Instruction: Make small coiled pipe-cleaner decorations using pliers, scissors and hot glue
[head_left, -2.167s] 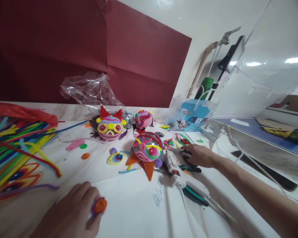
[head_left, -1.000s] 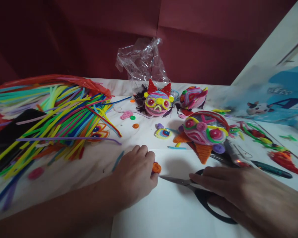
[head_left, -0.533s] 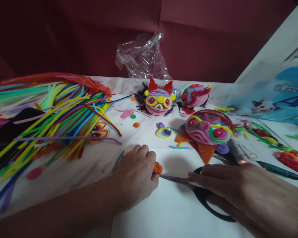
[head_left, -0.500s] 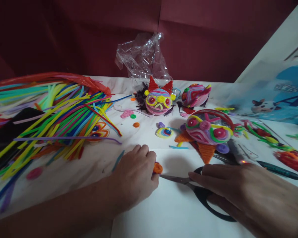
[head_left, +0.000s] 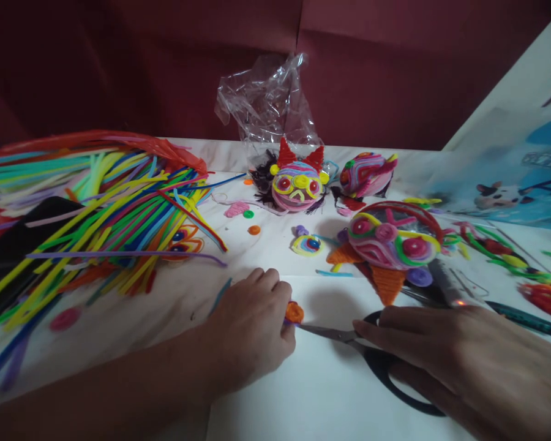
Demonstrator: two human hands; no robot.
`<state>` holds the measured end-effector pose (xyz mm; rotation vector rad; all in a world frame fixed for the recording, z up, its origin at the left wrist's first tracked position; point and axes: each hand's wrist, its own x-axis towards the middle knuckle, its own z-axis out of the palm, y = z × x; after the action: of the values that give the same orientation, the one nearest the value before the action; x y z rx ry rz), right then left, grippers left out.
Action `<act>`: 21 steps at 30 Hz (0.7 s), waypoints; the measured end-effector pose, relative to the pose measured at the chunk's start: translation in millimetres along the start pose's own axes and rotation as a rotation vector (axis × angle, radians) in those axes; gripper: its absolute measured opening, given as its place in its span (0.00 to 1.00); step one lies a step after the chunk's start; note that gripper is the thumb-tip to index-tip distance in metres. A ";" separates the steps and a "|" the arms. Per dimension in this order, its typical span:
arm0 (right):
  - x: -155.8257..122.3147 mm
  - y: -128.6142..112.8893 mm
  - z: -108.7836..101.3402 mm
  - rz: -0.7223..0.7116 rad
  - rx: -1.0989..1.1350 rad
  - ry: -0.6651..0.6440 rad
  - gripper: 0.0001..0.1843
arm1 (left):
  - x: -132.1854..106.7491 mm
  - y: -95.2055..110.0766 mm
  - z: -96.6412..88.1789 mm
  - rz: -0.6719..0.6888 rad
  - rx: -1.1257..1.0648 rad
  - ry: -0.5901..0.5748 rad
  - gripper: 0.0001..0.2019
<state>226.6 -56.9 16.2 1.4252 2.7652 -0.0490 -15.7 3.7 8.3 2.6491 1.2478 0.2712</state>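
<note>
My left hand (head_left: 256,324) is closed around a small orange coil of pipe cleaner (head_left: 294,313), which shows at its right edge with a bit of purple below. Black-handled scissors (head_left: 386,367) are in my right hand (head_left: 454,355), with fingers at the handle loops. Their blade tips point left and reach the edge of the orange coil by my left thumb. The blades look closed or nearly so. A white sheet of paper (head_left: 303,398) lies beneath both hands. Part of the coil is hidden by my left fingers.
Loose pipe cleaners (head_left: 133,208) pile up at left. A colorful mask-like figure (head_left: 390,242) with orange cones sits ahead of my right hand; a horned figure (head_left: 298,184) stands farther back before a clear plastic bag (head_left: 270,104). A yellow-and-blue eye-shaped coil (head_left: 308,245) lies mid-table.
The whole view has shifted slightly, so most things appear a little farther right. Both hands keep nearly the same pose, the scissor tips still at the orange coil.
</note>
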 end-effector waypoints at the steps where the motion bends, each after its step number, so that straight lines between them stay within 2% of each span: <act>1: -1.2 0.7 0.6 0.002 -0.014 -0.028 0.24 | 0.2 -0.2 0.2 0.002 0.001 0.004 0.09; 8: -5.6 6.5 2.6 -0.035 -0.043 0.002 0.24 | 1.6 -0.3 2.9 0.009 0.015 0.020 0.07; 13: -1.3 -0.5 -17.2 -0.085 -0.116 0.211 0.23 | 0.6 1.2 3.1 0.005 0.032 0.021 0.07; 15: 1.1 2.6 -25.9 -0.101 -0.129 0.245 0.23 | 0.1 1.8 2.2 -0.004 0.030 0.006 0.07; 18: 12.2 12.2 -36.7 -0.031 -0.047 0.190 0.20 | -0.1 1.9 0.8 -0.015 0.022 -0.007 0.08; 21: 33.6 17.4 -46.4 0.015 0.080 0.012 0.20 | 0.5 1.8 -0.2 -0.014 0.013 -0.005 0.08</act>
<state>220.7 -17.5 60.9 1.4683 2.7922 -0.1534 -14.0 3.0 9.0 2.6498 1.2699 0.2555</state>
